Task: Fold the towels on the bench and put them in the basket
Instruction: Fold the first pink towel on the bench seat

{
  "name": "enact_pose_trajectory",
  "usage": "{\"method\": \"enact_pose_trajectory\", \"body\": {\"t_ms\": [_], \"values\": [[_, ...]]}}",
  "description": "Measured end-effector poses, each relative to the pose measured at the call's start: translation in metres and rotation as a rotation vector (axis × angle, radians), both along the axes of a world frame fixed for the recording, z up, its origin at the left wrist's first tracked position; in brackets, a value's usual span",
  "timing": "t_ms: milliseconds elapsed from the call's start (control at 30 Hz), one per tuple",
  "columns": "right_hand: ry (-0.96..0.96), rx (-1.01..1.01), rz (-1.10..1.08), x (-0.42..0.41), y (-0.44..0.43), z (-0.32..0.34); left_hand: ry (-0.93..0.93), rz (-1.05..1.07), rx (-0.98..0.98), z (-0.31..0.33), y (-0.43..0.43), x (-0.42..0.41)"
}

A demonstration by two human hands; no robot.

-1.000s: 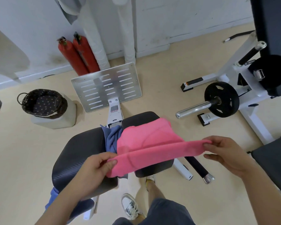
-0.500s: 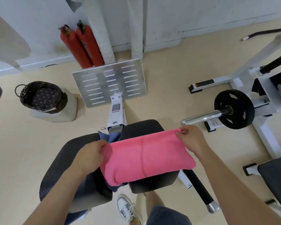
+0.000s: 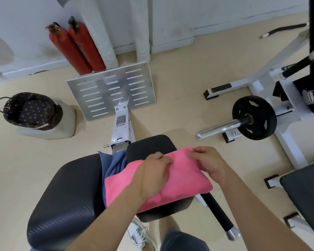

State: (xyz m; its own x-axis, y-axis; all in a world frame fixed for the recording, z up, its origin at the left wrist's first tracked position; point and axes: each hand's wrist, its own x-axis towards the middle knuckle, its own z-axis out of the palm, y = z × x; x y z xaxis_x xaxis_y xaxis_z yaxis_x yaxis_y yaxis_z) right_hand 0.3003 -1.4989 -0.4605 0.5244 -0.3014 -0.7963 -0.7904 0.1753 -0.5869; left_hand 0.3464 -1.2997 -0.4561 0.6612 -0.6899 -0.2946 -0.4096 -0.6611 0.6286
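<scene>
Bench (image 3: 65,196): black pads; pink towel (image 3: 185,182) folded on it.
Basket (image 3: 30,110): floor, 10 o'clock.
Hidden: blue towel (image 3: 112,163) partly covered.
Fingers: left hand (image 3: 152,176) flat; right hand (image 3: 209,163) pinching pink towel.

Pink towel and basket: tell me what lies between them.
In the head view, between the pink towel and the basket lie a blue towel, the left black bench pad, then bare floor.
</scene>
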Motion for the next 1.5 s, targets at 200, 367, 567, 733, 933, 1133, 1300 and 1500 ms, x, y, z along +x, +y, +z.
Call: {"method": "enact_pose_trajectory", "body": {"t_ms": [200, 367, 567, 733, 933, 1133, 1300, 1500], "values": [[-0.318, -0.218, 0.161, 0.005, 0.007, 0.060, -0.010, 0.248, -0.287, 0.034, -0.021, 0.011], [-0.440, -0.214, 0.243, 0.000, 0.022, 0.086, 0.017, 0.289, -0.356, 0.054, -0.025, 0.013], [-0.483, -0.172, 0.176, -0.004, 0.029, 0.097, 0.053, 0.311, -0.398, 0.069, -0.016, 0.013], [-0.493, -0.247, 0.186, -0.005, 0.033, 0.102, 0.012, 0.290, -0.427, 0.081, -0.014, 0.013], [-0.521, -0.363, 0.337, -0.003, 0.032, 0.116, 0.037, 0.319, -0.422, 0.085, -0.011, 0.013], [-0.517, -0.419, 0.487, -0.001, 0.029, 0.122, 0.192, 0.294, -0.387, 0.104, -0.007, 0.017], [-0.641, -0.301, 0.501, -0.001, 0.029, 0.137, 0.270, 0.421, -0.470, 0.134, 0.000, 0.023], [-0.662, -0.279, 0.667, -0.004, 0.024, 0.170, 0.222, 0.543, -0.628, 0.171, 0.022, 0.028]]}}
